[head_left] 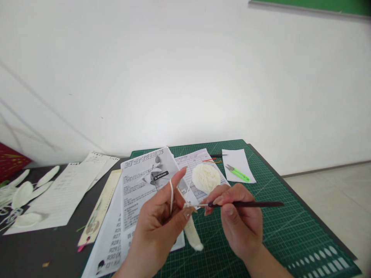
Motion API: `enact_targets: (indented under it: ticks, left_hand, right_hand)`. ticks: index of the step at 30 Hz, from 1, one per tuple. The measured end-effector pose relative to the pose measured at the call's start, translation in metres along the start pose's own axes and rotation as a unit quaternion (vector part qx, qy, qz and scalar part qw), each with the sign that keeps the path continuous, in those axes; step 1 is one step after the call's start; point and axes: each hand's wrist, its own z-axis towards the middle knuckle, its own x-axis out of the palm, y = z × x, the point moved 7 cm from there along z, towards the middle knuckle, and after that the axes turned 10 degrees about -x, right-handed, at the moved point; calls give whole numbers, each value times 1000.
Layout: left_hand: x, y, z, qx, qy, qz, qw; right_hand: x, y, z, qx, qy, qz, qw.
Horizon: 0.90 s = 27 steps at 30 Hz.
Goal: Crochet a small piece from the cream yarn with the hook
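Pinches a white crocheted piece (193,234) between thumb and fingers of the left hand (153,224), index finger raised under a looped strand of yarn (171,193), with the piece's free end over the green cutting mat (278,239) on the bench (34,255). Pinches a dark-handled hook (257,204) in the fingers of the right hand (243,224), with its shaft reaching the stitches by the left thumb. Beyond, has a ball of white yarn (206,177), with green snips (239,173) on a white card (236,156) to its right. Faces a white wall (185,77).
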Motion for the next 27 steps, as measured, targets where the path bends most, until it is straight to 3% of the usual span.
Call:
enact_targets:
  ticks: [3, 8, 14, 19, 21, 27]
  left_hand:
    - [0, 0, 0, 4, -3, 10, 1000]
    - [-4, -4, -1, 26, -33, 26, 999]
    - [-4, -4, -1, 20, -29, 25, 999]
    - [-5, -7, -2, 38, -45, 53, 997]
    - [-5, -8, -2, 45, -53, 64, 996]
    - [-3, -7, -2, 38, -40, 67, 996]
  right_hand:
    - [0, 4, -3, -29, 19, -39, 999]
    - [7, 12, -9, -91, 101, -137, 981]
    - [13, 16, -4, -105, 125, -147, 976]
    - [18, 24, -5, -160, 173, -200, 951]
    - [15, 20, -5, -137, 157, -191, 959]
    - [2, 2, -3, -17, 5, -45, 999]
